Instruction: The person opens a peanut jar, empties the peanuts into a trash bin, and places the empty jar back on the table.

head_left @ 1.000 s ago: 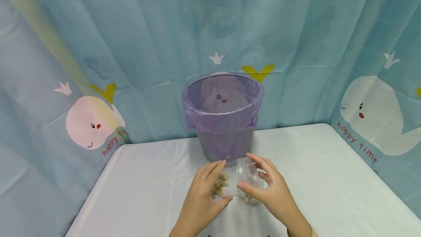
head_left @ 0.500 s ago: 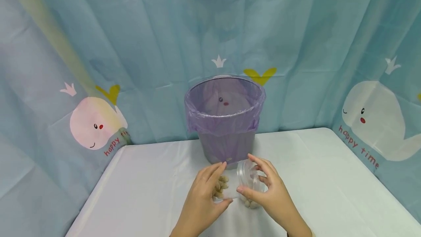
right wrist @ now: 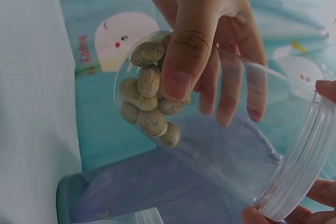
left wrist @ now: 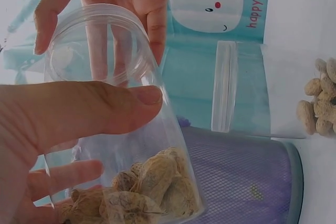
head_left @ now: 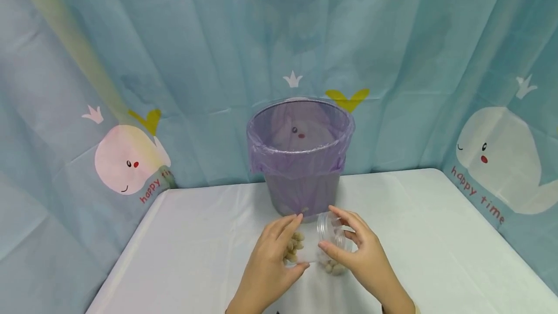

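Note:
My left hand grips the peanut-filled end of a clear plastic jar, which lies tilted on its side in the air. Unshelled peanuts are gathered at its bottom. Around the other end, the thumb and fingers of my right hand hold the clear ridged jar lid. Just beneath that hand, a second clear jar stands upright on the table, with peanuts in its base. My right hand partly hides this second jar in the head view.
Behind the hands stands a mesh waste bin lined with a purple bag. The table has a white cover. Blue curtains printed with whales enclose the back and sides.
The head view has shifted slightly. Both hands keep almost the same hold on the jar and its lid; the second jar stays where it was.

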The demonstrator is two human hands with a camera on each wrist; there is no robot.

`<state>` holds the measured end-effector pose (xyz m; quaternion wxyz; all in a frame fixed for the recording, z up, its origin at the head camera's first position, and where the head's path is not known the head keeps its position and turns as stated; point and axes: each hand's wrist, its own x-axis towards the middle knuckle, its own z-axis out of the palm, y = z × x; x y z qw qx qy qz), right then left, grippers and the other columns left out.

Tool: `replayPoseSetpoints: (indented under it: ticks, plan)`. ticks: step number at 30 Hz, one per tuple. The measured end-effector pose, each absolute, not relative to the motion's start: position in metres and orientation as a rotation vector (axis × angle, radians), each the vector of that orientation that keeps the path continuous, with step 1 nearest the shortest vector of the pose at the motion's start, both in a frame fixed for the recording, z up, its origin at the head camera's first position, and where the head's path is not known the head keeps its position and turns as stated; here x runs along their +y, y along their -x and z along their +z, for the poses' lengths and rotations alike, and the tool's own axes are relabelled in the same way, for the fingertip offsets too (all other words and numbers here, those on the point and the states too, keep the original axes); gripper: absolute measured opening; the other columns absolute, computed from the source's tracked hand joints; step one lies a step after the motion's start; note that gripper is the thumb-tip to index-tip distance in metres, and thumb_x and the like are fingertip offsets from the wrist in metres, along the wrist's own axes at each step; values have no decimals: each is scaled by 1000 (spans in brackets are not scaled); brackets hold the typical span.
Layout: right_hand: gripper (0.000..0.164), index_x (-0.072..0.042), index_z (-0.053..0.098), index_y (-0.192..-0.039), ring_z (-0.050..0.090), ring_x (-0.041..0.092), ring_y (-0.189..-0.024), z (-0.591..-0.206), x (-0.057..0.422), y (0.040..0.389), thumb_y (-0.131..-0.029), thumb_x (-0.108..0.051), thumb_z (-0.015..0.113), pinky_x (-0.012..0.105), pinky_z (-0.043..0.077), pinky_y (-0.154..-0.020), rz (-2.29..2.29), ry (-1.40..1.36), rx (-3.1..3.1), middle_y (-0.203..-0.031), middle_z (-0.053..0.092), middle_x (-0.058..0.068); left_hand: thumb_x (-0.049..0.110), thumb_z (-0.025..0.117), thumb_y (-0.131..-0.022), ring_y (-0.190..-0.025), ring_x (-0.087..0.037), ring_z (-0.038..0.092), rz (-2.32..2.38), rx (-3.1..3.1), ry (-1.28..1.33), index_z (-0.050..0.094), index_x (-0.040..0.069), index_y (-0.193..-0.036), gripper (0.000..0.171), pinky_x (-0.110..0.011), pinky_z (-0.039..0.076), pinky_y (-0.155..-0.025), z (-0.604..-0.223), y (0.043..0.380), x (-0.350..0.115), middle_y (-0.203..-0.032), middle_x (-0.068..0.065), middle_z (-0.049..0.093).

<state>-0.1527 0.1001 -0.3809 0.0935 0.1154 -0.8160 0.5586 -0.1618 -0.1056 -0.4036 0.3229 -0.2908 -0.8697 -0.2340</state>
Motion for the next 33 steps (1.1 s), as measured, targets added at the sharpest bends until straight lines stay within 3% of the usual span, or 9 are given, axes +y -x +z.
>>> replayPoseSetpoints:
  ticks: [8, 15, 18, 28, 33]
  plan:
    - [65, -29, 49, -144, 46, 8, -122, -383, 99, 153, -86, -29, 78, 44, 52, -103, 1651, -335, -2454, -140, 54, -3, 18, 99, -53, -121, -19, 57, -638, -2290, 763, 50, 15, -145, 105, -33, 57, -97, -406, 162, -106, -134, -5, 60]
    - [64, -23, 50, -144, 48, 8, -117, -382, 95, 155, -86, -29, 78, 25, 54, -98, 1673, -274, -2457, -140, 54, -3, 21, 100, -51, -120, -19, 59, -602, -2286, 719, 53, 14, -143, 103, -33, 57, -98, -404, 162, -110, -133, -4, 62]
    - [63, -21, 53, -142, 50, 10, -115, -382, 94, 157, -85, -28, 79, 22, 53, -97, 1672, -275, -2447, -138, 56, -2, 20, 100, -52, -120, -19, 59, -593, -2289, 718, 53, 14, -142, 102, -32, 57, -99, -402, 163, -111, -133, -5, 62]
    - [64, -20, 51, -144, 48, 5, -117, -386, 97, 158, -86, -24, 79, 37, 53, -102, 1717, -359, -2406, -139, 55, 2, 19, 100, -52, -119, -20, 59, -605, -2304, 726, 55, 12, -140, 100, -33, 57, -98, -403, 165, -110, -132, -5, 62]
    - [66, -23, 50, -145, 47, 6, -119, -386, 98, 158, -85, -25, 79, 38, 52, -103, 1713, -363, -2413, -141, 53, 0, 19, 100, -51, -120, -20, 59, -607, -2312, 719, 54, 13, -141, 101, -34, 57, -98, -403, 165, -109, -132, -5, 61]
